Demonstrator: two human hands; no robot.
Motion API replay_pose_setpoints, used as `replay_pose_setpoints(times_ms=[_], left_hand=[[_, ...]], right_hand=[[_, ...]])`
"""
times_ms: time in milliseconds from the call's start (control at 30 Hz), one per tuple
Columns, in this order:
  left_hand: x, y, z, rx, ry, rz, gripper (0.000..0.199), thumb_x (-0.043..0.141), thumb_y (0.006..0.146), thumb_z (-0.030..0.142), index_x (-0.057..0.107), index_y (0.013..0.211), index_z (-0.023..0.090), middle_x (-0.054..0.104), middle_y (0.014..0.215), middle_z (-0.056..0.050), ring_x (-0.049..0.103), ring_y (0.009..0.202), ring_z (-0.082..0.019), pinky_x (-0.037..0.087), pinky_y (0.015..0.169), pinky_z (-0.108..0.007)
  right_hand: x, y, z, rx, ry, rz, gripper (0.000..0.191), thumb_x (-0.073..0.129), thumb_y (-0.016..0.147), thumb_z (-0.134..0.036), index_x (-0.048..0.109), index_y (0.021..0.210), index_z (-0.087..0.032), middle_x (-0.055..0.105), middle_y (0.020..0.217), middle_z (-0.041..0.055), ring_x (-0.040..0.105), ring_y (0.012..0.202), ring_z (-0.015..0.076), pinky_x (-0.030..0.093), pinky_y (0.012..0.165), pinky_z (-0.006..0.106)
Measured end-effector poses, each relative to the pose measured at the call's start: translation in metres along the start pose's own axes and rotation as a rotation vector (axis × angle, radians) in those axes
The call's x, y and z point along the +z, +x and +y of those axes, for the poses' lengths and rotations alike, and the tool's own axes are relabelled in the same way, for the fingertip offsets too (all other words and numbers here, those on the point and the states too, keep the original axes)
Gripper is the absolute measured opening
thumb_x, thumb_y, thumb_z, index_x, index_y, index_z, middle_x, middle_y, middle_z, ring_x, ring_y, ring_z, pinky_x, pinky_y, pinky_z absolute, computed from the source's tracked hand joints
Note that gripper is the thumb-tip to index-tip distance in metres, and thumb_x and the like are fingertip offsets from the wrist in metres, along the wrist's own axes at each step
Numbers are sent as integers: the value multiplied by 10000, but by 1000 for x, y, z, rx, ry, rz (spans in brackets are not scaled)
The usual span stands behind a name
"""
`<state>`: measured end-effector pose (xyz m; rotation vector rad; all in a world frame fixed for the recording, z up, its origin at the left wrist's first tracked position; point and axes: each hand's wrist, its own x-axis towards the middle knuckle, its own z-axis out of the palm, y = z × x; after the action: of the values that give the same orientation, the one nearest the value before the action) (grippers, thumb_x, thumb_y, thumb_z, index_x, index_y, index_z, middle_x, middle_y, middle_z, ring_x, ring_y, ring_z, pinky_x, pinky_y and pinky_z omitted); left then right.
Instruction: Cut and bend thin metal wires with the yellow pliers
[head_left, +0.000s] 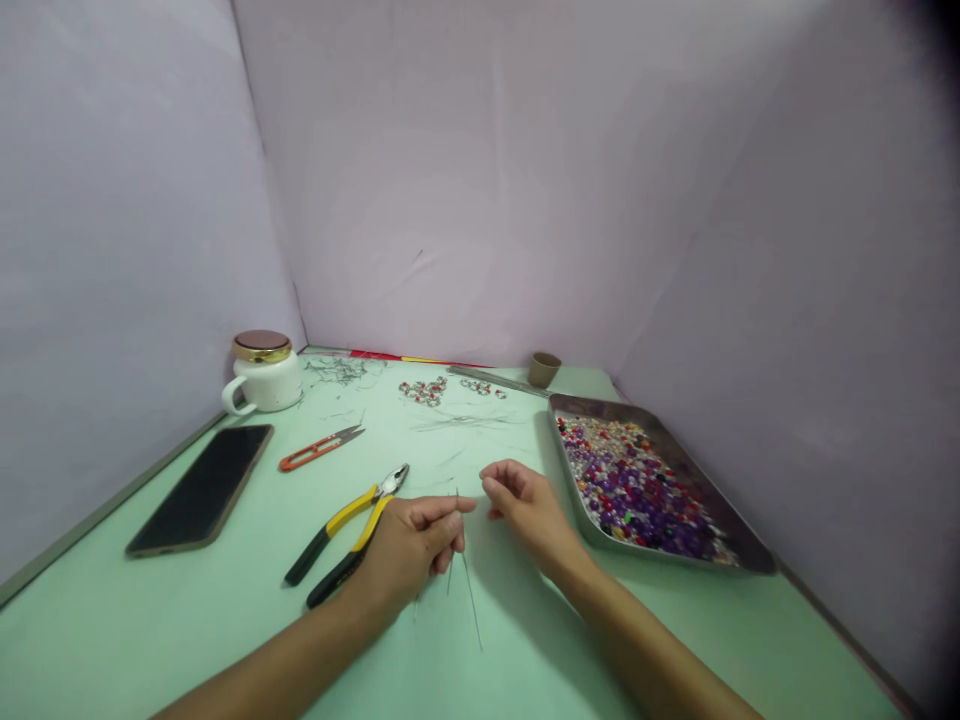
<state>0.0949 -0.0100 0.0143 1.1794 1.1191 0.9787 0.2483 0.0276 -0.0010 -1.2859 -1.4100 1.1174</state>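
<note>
Wire (472,600), partly hidden, is pinched in the left hand (412,545); the right hand's (531,512) hold is unclear.

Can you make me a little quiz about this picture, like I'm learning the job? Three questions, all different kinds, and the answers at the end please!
1. Pick one. What is the left hand holding?
A) a phone
B) thin wire
C) a mug

2. True or false? The white mug has a lid on it.

3. Fill in the gap: The hand nearer the metal tray of beads is the ____ hand.

Key
1. B, thin wire.
2. True, the lid sits on top.
3. Right: the right hand is the nearer one.
</note>
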Motion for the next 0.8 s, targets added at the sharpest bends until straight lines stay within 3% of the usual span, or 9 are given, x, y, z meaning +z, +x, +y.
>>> replay_pose_setpoints(times_ms=[100,200,467,633,800], left_hand=[[2,-1,1,-42,-27,-5,303,604,641,327,684,841,114,516,490,26,354,361,-46,264,378,-198],[4,-1,-2,-65,-52,-16,268,618,638,319,683,794,111,511,486,27,335,355,-37,238,377,-194],[0,2,-17,-180,-289,-98,197,644,677,298,624,662,103,478,497,33,261,364,-2,114,383,-187],[-3,2,-14,-283,-406,-199,212,652,649,319,583,642,118,471,541,38,281,379,1,148,382,-165],[-1,-2,-11,-386,-412,-291,204,618,690,331,591,737,134,517,532,27,207,312,14,78,350,-168]], right_hand=[[7,-16,-2,126,262,-75,339,596,672,-338,574,948,-143,526,620,-27,470,477,88,403,515,244],[11,-27,-2,161,358,-113,361,613,674,-343,601,963,-128,556,651,-9,452,463,67,387,503,231],[13,-37,-13,181,347,-70,352,626,665,-346,639,936,-121,390,440,-76,294,362,39,261,354,186],[12,-39,-17,165,344,-84,329,609,675,-331,643,928,-125,386,419,-75,287,359,38,238,346,177],[12,-39,-17,144,337,-69,292,605,674,-296,636,916,-135,467,490,-50,326,370,37,246,344,174]])
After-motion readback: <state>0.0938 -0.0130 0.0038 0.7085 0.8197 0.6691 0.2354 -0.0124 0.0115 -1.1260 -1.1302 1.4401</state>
